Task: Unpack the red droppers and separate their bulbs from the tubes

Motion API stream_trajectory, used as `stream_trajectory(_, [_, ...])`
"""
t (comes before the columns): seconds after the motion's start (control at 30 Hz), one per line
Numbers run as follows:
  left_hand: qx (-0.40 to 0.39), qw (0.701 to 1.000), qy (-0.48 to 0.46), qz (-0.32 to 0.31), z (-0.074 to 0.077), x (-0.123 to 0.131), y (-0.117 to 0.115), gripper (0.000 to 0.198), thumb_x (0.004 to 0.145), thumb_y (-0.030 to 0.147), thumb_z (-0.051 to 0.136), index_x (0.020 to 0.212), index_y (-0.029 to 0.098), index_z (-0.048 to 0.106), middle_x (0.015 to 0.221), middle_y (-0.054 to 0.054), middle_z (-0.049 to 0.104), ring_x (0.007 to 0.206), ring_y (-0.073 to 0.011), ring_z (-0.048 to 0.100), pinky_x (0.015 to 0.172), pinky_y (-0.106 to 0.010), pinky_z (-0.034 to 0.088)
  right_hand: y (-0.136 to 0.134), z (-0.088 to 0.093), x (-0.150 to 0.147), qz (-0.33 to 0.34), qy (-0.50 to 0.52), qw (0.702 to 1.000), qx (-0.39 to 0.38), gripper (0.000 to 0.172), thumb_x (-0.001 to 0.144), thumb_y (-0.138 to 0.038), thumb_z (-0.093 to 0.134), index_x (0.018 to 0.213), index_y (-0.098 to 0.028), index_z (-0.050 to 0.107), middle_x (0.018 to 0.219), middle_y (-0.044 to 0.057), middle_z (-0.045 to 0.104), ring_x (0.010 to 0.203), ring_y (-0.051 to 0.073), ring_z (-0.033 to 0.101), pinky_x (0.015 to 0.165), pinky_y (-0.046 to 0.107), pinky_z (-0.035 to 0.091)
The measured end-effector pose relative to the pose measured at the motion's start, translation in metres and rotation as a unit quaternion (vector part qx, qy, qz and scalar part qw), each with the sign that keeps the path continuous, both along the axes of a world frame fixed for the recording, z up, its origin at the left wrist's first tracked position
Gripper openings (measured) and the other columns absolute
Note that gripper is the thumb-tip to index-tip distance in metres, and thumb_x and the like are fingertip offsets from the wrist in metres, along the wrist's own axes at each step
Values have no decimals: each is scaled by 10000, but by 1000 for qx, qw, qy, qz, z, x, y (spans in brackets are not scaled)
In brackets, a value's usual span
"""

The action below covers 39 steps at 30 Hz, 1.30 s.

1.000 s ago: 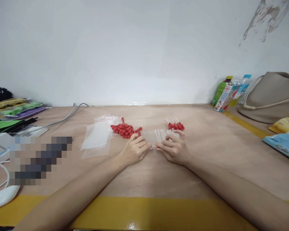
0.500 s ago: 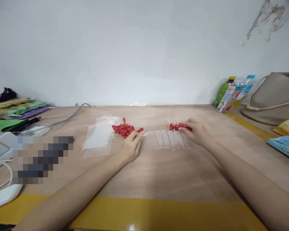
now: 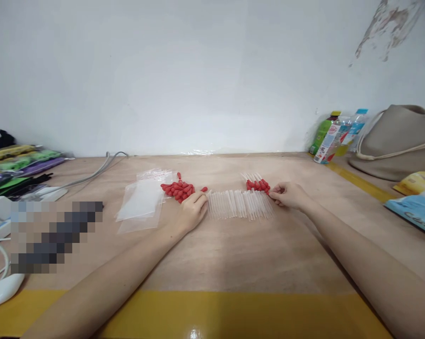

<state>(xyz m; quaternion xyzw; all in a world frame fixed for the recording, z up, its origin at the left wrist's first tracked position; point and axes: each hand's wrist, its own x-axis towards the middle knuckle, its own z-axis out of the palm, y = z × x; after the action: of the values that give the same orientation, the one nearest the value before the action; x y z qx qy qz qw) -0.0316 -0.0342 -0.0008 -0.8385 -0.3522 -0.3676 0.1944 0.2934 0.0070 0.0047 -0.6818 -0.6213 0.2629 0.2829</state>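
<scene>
My left hand [image 3: 193,210] has its fingers closed on a red rubber bulb [image 3: 204,189], at the left end of a row of clear plastic tubes [image 3: 233,205]. Just left of it lies a pile of red bulbs [image 3: 179,189]. My right hand [image 3: 285,195] is at the right end of the row, thumb and fingers pinched together; what is between them is too small to make out. Several red-bulbed droppers [image 3: 257,184] with pale tips pointing away lie behind the tubes, beside my right fingertips.
Clear zip bags [image 3: 142,200] lie left of the red pile. Bottles [image 3: 331,139] and a grey bag [image 3: 398,141] stand at the back right, with blue and yellow packets nearer. Cables, packaged items and a white object [image 3: 4,292] are on the left.
My right hand has drawn off the red bulbs and down to the right end of the tube row, its fingers now closer together. The camera view has shifted slightly.
</scene>
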Motion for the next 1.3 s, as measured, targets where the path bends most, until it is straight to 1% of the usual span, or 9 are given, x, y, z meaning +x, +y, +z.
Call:
stream_trajectory(0.17, [-22, 998, 11, -52, 4, 4, -7, 149, 785, 92, 435, 828, 126, 574, 850, -76, 557, 769, -140, 540, 670, -244, 475, 3, 1, 3, -42, -36, 998, 27, 214, 699, -367, 557, 691, -165, 627, 545, 29, 629, 513, 139, 582, 458, 209, 408])
stream_trajectory(0.33, [-87, 991, 26, -97, 6, 6, -12, 160, 801, 145, 455, 885, 130, 590, 872, -81, 547, 794, -143, 537, 696, -254, 484, 8, 1, 2, -100, -81, 987, 95, 284, 708, -410, 519, 799, -189, 673, 750, 36, 672, 707, 173, 604, 537, 220, 386])
stream_trajectory(0.53, [-134, 984, 32, -109, 7, 2, -14, 198, 808, 220, 484, 957, 133, 580, 944, -97, 538, 883, -168, 527, 782, -297, 479, 15, 12, -17, -123, -128, 982, 58, 421, 680, -572, 478, 831, -249, 701, 762, 50, 678, 717, 208, 605, 538, 255, 383])
stream_trajectory(0.7, [-146, 980, 35, -129, 10, -1, -16, 214, 802, 255, 494, 963, 146, 582, 951, -100, 549, 882, -181, 526, 769, -327, 482, 22, 23, -27, -144, -168, 975, 17, 358, 621, -531, 542, 716, -227, 705, 680, 73, 660, 694, 223, 604, 526, 271, 394])
stream_trajectory(0.87, [-164, 977, 45, -131, 10, -4, -15, 243, 802, 267, 497, 994, 147, 585, 963, -103, 560, 898, -187, 527, 788, -343, 476, 24, 24, -30, -169, -129, 977, 21, 228, 593, -402, 583, 607, -199, 685, 567, 82, 626, 607, 232, 602, 493, 293, 390])
stream_trajectory(1.1, [-144, 982, 55, -109, 13, -5, -18, 286, 793, 307, 522, 1024, 146, 573, 994, -103, 552, 936, -193, 515, 832, -350, 457, 22, 32, -34, -190, -73, 978, 36, 235, 631, -386, 573, 663, -182, 686, 602, 87, 632, 624, 244, 602, 489, 303, 386])
stream_trajectory(1.2, [-99, 990, 55, -82, 16, -6, -19, 257, 797, 285, 519, 1008, 150, 577, 999, -99, 558, 958, -201, 507, 850, -368, 442, 10, 36, -41, -158, -32, 982, 97, 290, 679, -443, 549, 711, -188, 684, 628, 58, 640, 634, 206, 595, 512, 278, 385])
stream_trajectory(1.27, [-57, 995, 47, -64, 17, -6, -20, 263, 794, 265, 522, 1027, 154, 572, 1037, -106, 558, 1000, -219, 496, 865, -391, 430, -6, 33, -48, -82, -14, 976, 199, 301, 720, -452, 532, 694, -191, 678, 645, 42, 642, 636, 174, 583, 563, 269, 389])
stream_trajectory(1.3, [-37, 997, 44, -58, 17, -6, -20, 279, 795, 248, 518, 1056, 158, 561, 1069, -110, 553, 1026, -227, 488, 876, -403, 422, -15, 30, -52, -33, -28, 962, 268, 289, 741, -434, 527, 668, -194, 672, 671, 36, 644, 652, 161, 575, 609, 271, 388])
